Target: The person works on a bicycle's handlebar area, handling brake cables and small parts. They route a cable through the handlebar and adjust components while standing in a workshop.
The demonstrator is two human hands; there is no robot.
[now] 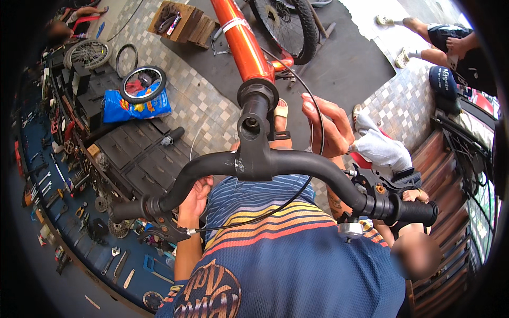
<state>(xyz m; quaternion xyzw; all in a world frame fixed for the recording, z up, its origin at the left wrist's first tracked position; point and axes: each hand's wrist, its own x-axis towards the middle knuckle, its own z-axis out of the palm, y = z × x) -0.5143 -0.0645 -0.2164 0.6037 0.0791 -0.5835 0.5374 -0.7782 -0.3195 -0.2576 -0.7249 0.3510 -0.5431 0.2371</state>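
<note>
A black bicycle handlebar [307, 161] crosses in front of me, clamped by a black stem [254, 146] on an orange frame [244, 47]. Behind the bar's right half, my right hand [331, 127] is raised with bent fingers close together. A black cable [321, 119] passes over those fingers; whether they grip it or something thinner is unclear. My left hand [199, 193] is below the bar's left bend, its fingers curled and partly hidden. A thin pale wire [194, 139] curves down toward it. The brake levers [167, 229] and a silver bell [350, 230] sit on the bar.
Tools cover a blue bench [79, 228] on the left, beside black drawers [143, 153]. A wheel lies on a blue bag [119, 107]. A wooden box [177, 24] stands at the far left. Other people are at the right, near a slatted wooden bench [442, 212].
</note>
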